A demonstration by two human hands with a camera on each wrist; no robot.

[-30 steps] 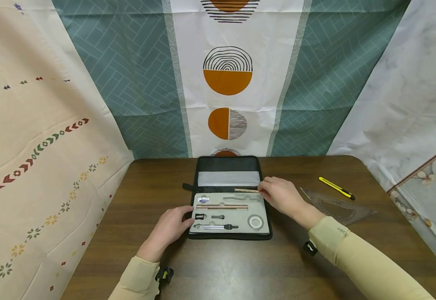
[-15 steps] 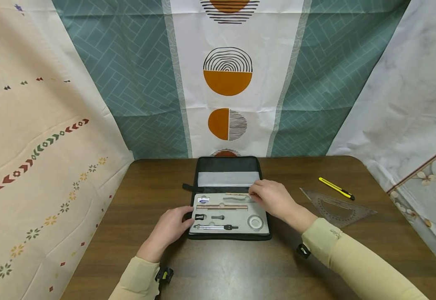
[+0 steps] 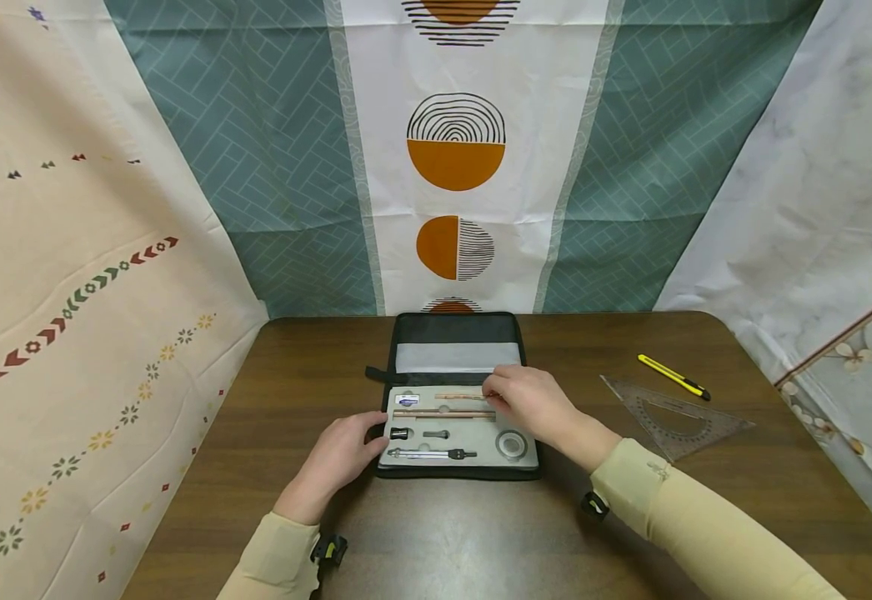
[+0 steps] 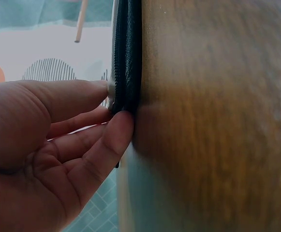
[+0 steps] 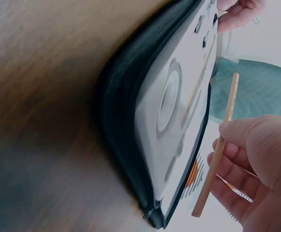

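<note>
A black zip case (image 3: 454, 328) lies unfolded on the table, with a pale tray of drawing tools in its near half. My left hand (image 3: 342, 450) grips the tray side's left edge, thumb above and a finger below in the left wrist view. My right hand (image 3: 533, 404) pinches a plain wooden pencil (image 5: 230, 104) between thumb and fingers, above the tray's upper slot. Another pencil (image 3: 443, 413) lies in the slot below. The tray also bears an eraser (image 3: 408, 400), a sharpener (image 3: 400, 433), a compass (image 3: 432, 454) and a round ring-like item (image 3: 511, 445).
To the right on the brown table (image 3: 451, 542) lie a transparent set square (image 3: 638, 407) and a yellow utility knife (image 3: 672, 375). Patterned cloths (image 3: 293, 167) hang behind the table and at both sides.
My right hand has moved left and slightly toward me with the pencil, from the case's hinge to over the tray's upper slot. The left hand stays put.
</note>
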